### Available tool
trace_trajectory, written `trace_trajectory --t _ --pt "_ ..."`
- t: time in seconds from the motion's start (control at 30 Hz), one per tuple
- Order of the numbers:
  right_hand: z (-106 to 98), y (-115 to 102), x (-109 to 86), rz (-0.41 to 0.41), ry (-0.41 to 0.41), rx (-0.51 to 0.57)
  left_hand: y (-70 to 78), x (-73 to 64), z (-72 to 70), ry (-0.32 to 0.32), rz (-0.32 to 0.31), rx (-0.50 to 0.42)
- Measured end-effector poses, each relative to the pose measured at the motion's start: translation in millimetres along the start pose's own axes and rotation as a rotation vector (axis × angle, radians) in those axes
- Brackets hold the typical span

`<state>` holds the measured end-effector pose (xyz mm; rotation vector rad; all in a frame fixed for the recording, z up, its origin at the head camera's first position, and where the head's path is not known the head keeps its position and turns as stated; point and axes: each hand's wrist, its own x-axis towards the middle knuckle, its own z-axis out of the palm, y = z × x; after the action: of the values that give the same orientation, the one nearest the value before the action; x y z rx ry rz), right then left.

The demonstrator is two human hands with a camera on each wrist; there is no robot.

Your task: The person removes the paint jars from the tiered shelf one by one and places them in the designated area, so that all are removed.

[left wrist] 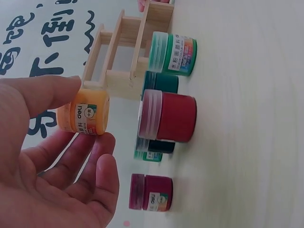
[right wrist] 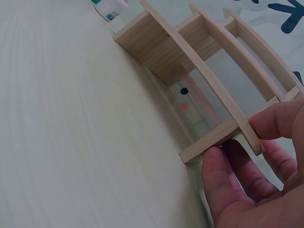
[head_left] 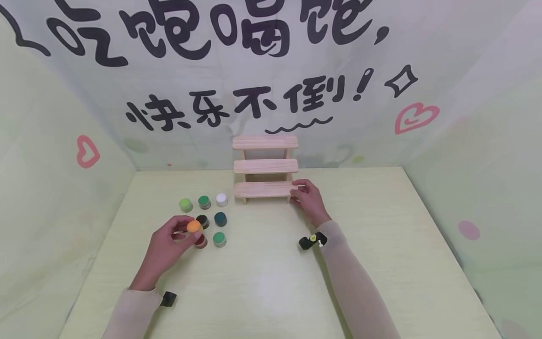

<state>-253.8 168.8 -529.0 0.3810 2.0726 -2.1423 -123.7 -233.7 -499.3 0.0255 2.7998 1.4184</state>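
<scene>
My left hand (head_left: 169,242) pinches a small orange paint jar (head_left: 194,226) between thumb and fingers, raised above the other jars. In the left wrist view the orange jar (left wrist: 90,111) shows its printed label, and a red jar (left wrist: 178,116) stands just beyond it. At the back of the table is a three-step wooden rack (head_left: 267,189). My right hand (head_left: 311,202) grips the right end of its lowest step. In the right wrist view the thumb lies on the step (right wrist: 209,78) and the fingers are by the rack's leg (right wrist: 209,142).
Several paint jars stand left of the rack, among them light green (head_left: 185,205), white (head_left: 221,200), dark teal (head_left: 220,219) and green (head_left: 219,239) ones. Behind the pale table (head_left: 262,282) hangs a printed cloth backdrop (head_left: 237,75), with cloth sides left and right.
</scene>
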Motion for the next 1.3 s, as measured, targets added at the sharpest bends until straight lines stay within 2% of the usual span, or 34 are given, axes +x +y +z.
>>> trace_trajectory --t 0.17,0.37,0.63,0.97,1.2,1.3 --pt "1 0 -1.2 -0.003 -0.012 0.003 -9.8 -5.0 -4.9 0.01 0.005 0.016" --pt "2 0 -4.9 -0.012 -0.028 0.008 -19.5 -15.0 -13.7 0.014 -0.073 0.049" --pt "2 0 -3.6 -0.019 -0.034 0.011 -31.7 -21.9 -20.3 0.008 -0.11 0.107" --pt "3 -1 -3.5 -0.02 -0.036 0.013 -44.2 -22.8 -18.0 -0.077 -0.168 0.177" --pt "4 1 -2.3 -0.016 -0.035 0.01 -45.8 -25.2 -19.5 -0.069 -0.135 0.201" --pt "4 0 -2.0 -0.015 -0.031 0.008 -45.6 -24.5 -19.4 -0.07 -0.142 0.202"
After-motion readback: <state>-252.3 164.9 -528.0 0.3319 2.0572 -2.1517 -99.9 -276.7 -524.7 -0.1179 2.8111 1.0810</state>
